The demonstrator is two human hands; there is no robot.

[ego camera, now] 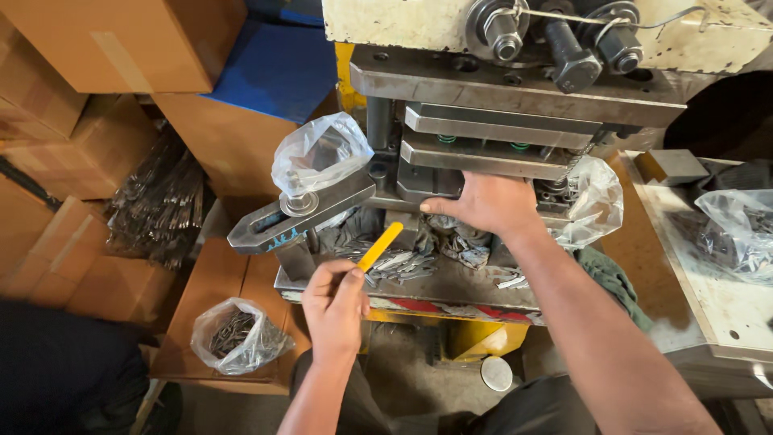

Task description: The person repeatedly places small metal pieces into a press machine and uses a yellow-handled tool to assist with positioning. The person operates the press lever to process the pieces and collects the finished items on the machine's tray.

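The left hand [334, 304] is closed in a pinch around the lower end of a yellow stick [380, 246], thumb and curled fingers gripping it like a pencil. The stick slants up and to the right, its free tip hanging just above a pile of small metal pieces [398, 262] on the bed of the press [483, 137].

The right hand [487, 203] reaches forward to the front of the grey die plates [491, 145], palm down, fingers bent and close together, the thumb pointing left. Its fingertips are tucked at the gap under the lower plate (whether they pinch a part there cannot be told, since the back of the hand hides them).

Just below that hand lie more loose metal pieces and a crumpled rag [463, 242]. A grey clamp bar [298, 213] with a washer and bolt juts out to the left of the die, a clear plastic bag [318, 153] bunched above it. Another clear bag of metal parts [237, 334] sits on a cardboard box [225, 282] low at the left, well apart from both hands.
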